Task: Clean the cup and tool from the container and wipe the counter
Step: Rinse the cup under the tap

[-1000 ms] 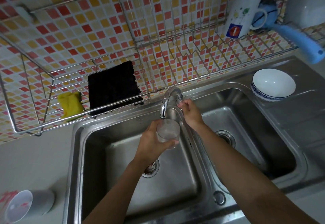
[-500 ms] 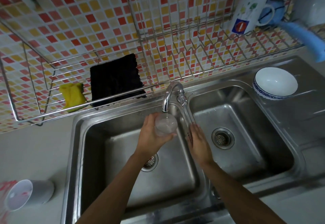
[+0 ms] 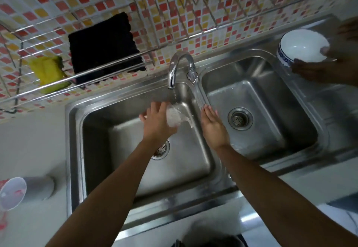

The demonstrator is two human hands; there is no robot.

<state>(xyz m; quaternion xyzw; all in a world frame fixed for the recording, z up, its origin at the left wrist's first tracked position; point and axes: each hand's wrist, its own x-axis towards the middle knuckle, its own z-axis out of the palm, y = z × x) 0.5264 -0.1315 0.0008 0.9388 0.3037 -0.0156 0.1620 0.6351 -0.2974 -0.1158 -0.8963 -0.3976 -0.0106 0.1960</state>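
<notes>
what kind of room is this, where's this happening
Most likely a home kitchen, at the washing-up spot. A double stainless sink with a running tap, a wire dish rack on a mosaic tile wall holding a yellow sponge, and a white bowl on the drainboard.

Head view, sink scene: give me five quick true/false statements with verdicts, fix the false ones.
1. The left hand holds a clear cup under the faucet. True.
2. The faucet is off. False: water falls from its spout onto the cup.
3. The right hand grips the faucet handle. False: it is open and empty, over the divider between the two basins.
4. A yellow sponge sits left of a black cloth in the wire rack. True.
5. The white bowl lies inside the right basin. False: it is at the sink's back right corner, with another person's hand on it.
</notes>
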